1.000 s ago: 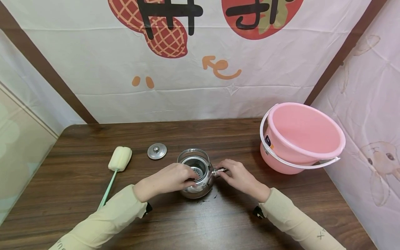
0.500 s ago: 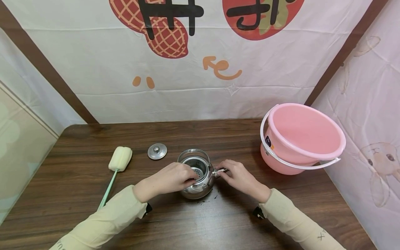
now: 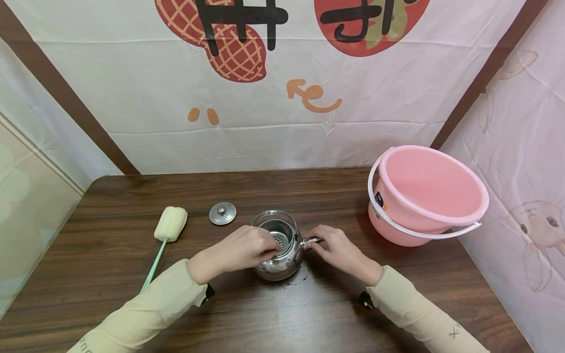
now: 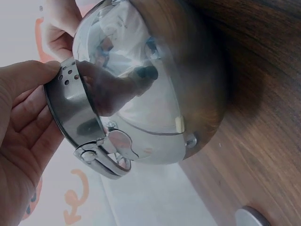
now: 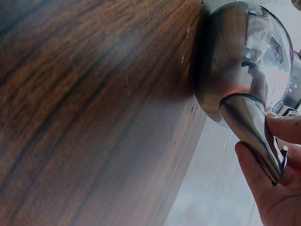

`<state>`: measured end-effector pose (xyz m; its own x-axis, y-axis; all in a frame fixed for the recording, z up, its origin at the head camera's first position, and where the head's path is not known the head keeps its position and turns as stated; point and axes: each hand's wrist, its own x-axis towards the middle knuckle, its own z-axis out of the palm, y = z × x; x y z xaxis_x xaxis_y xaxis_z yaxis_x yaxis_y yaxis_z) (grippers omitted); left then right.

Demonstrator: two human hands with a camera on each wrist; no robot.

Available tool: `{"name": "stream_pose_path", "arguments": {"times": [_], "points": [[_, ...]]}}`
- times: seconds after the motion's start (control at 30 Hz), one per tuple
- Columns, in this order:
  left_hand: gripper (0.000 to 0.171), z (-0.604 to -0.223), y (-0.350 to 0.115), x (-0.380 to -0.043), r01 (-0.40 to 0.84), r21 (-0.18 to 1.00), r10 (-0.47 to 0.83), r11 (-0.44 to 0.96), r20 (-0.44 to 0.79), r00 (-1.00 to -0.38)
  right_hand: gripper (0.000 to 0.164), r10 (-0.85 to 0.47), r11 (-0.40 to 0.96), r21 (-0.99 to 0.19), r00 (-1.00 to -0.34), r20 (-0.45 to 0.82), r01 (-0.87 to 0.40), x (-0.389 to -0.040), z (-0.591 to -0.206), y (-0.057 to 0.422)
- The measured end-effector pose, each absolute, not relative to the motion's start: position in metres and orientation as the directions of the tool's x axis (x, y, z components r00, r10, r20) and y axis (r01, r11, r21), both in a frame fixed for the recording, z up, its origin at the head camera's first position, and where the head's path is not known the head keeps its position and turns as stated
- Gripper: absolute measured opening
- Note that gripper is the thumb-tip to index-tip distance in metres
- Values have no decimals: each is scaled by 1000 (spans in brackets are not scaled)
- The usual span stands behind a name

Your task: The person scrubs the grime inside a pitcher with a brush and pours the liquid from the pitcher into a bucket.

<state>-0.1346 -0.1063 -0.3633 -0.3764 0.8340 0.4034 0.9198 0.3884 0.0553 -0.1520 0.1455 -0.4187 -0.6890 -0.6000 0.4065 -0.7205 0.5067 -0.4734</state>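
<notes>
A shiny metal kettle [image 3: 277,270] stands lidless on the table, its hoop handle [image 3: 274,214] upright. My left hand [image 3: 244,249] pinches the rim of a perforated metal strainer [image 4: 74,113], thumb on the outside in the left wrist view. Part of the strainer stands above the kettle's mouth; its lower part is hidden inside. On the other side, my right hand [image 3: 339,251] holds the spout [image 5: 249,127] between thumb and fingers. The kettle's round lid [image 3: 222,214] with its knob lies behind and left of the kettle.
A sponge brush [image 3: 170,224] with a green handle lies at the left, partly hidden by the left sleeve. At the right back, a pink bucket [image 3: 434,189] sits with its white handle hanging down. A printed cloth [image 3: 167,147] hangs behind the table.
My left hand has risen slightly, and the strainer has come up a little from the kettle's mouth. My right hand stays on the spout.
</notes>
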Motion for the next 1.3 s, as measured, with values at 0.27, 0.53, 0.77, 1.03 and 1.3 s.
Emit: {"name": "stream_pose_path", "arguments": {"times": [0.27, 0.53, 0.77, 1.03, 1.3], "points": [[7, -359, -107, -136, 924, 41, 836, 381, 413, -363, 12, -598, 508, -473, -690, 408, -720, -153, -419, 146], [8, -354, -108, -136, 930, 30, 834, 365, 434, -342, 13, -594, 516, -480, -700, 396, -709, -153, -419, 146], [9, -353, -109, -138, 934, 22, 831, 357, 449, -328, 13, -597, 512, -482, -698, 395, -711, -153, -419, 145], [11, -346, -111, -144, 932, 22, 808, 361, 492, -325, 13, -602, 499, -476, -685, 410, -724, -153, -420, 146], [9, -336, -116, -150, 934, 10, 783, 356, 543, -304, 13, -602, 498, -481, -687, 406, -721, -153, -419, 146]]}}
